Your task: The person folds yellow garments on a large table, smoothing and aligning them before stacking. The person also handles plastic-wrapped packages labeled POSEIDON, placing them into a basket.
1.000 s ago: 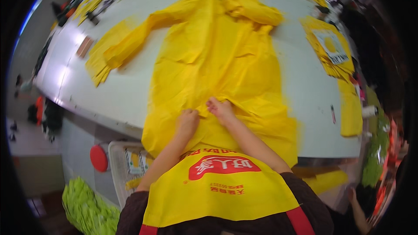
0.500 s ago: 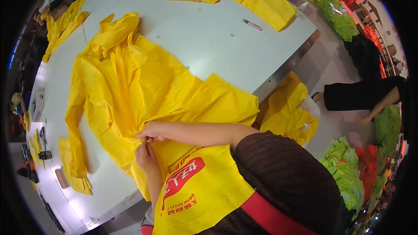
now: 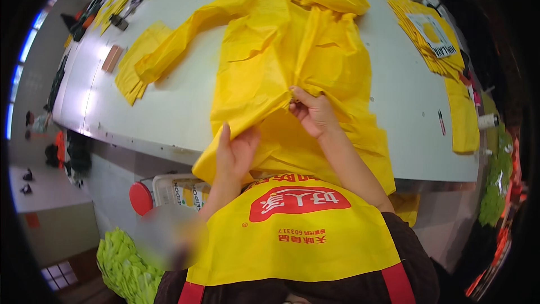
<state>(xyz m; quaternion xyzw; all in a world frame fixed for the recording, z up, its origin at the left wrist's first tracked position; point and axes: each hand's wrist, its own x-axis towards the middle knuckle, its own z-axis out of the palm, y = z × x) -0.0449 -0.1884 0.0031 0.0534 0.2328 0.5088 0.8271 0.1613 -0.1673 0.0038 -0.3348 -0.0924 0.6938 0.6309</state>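
A yellow raincoat [image 3: 253,50] lies spread over the white table, its collar end away from me and its lower part hanging over the near edge. One sleeve reaches out to the left; the other is bunched at the far right. My right hand [image 3: 316,114] pinches the front edge of the coat near its middle, lifting the cloth a little. Lower and to the left, my left hand [image 3: 239,149] rests against the coat's turned-up front panel, thumb apart from the fingers, some fingertips hidden by cloth. I wear a yellow apron [image 3: 292,259] with red straps.
On the white table [image 3: 402,129] lie folded yellow pieces [image 3: 146,50] at left, a yellow stack [image 3: 413,28] under a printed bag at right, and small thread snips [image 3: 441,123]. A brown block [image 3: 112,58] sits far left. Light green cloth [image 3: 126,264] is piled below left.
My view has swung round, so the coat now lies straight ahead. My hands, close together before, are now apart: the right still at the coat's front, the left lower along the panel.
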